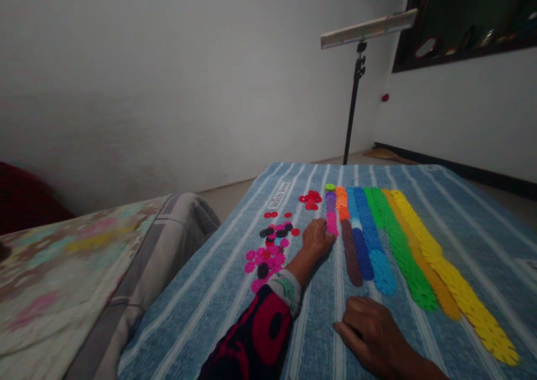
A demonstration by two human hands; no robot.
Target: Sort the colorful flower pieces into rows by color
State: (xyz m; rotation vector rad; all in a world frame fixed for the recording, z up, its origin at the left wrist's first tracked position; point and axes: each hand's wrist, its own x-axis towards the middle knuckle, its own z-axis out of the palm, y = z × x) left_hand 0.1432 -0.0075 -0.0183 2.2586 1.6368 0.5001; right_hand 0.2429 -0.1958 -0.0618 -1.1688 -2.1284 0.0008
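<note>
My left hand (316, 238) reaches over the striped cloth, its fingers closed in a pinch on a pink notched disc at the near end of a short row. That row has pink discs (331, 221), then purple discs (331, 201), with a lime disc (330, 187) at the far end. Lower down, my right hand (369, 332) rests on the cloth, fingers curled in, thumb pointing left; nothing shows in it. Left of my left hand lie loose magenta discs (265, 255), black discs (263, 270) and a small heap of red discs (311, 199).
Overlapping rows run right of my hands: orange (342, 203), brown (351, 254), dark blue (362, 255), light blue (382, 273), green (405, 259) and yellow (461, 287). A patterned cloth-covered surface (96, 257) stands left. Behind is a black stand (353, 106).
</note>
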